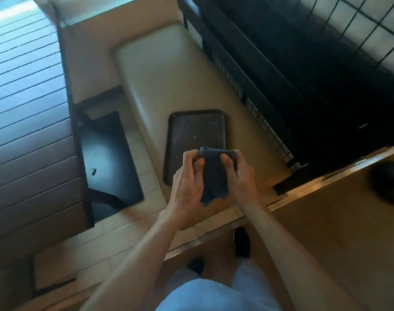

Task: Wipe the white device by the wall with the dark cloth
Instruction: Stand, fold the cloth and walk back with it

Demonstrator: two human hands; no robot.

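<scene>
Both hands gripping a folded dark cloth [214, 173] above a dark tray [191, 129], left hand [187, 178] and right hand [238, 173] pinching its sides, tray on a pale desk [160, 70], black wire grid [326, 23] beyond the tray

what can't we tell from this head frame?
- White device: none identifiable in the head view; it may lie outside the frame.
- Dark cloth: both the left hand and right hand cover its side edges, so its full size and fold are hidden.
- Dark tray: near end hidden behind hands and cloth.
- Round black object: cut off by the right edge, blurred.
- Space behind the wire grid: too dark to read.
</scene>
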